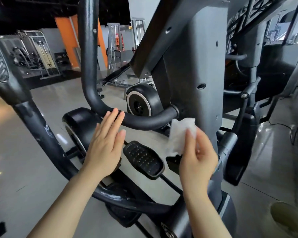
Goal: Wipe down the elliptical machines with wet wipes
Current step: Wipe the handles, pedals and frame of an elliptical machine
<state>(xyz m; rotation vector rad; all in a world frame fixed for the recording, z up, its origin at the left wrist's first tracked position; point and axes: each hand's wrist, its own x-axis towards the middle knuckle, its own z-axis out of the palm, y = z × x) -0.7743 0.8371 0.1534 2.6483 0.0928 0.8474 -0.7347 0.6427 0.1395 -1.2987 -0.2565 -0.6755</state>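
**Wiping the Big Gym Machine**

I stand right at the elliptical machine (193,69), the biggest thing here. Its tall gray post fills the middle and goes up past the top of my view. A thick black handlebar (93,83) comes down on the left, bends, and joins the post low down. Below my hands sits a black foot pedal (143,159) with little dots on it. A round black wheel cover (141,100) with a white ring sits behind the bar. The floor (33,152) is shiny and gray (it has little spots of light on it).

My left hand (104,145) is flat, with straight fingers. It holds nothing. The fingertips are up by the bend of the handlebar, but I cannot tell if they touch it.

My right hand (197,157) pinches the wet wipe (181,133) with thumb and fingers. The white wipe is all crumpled and sits right beside the gray post, just under where the bar joins it.
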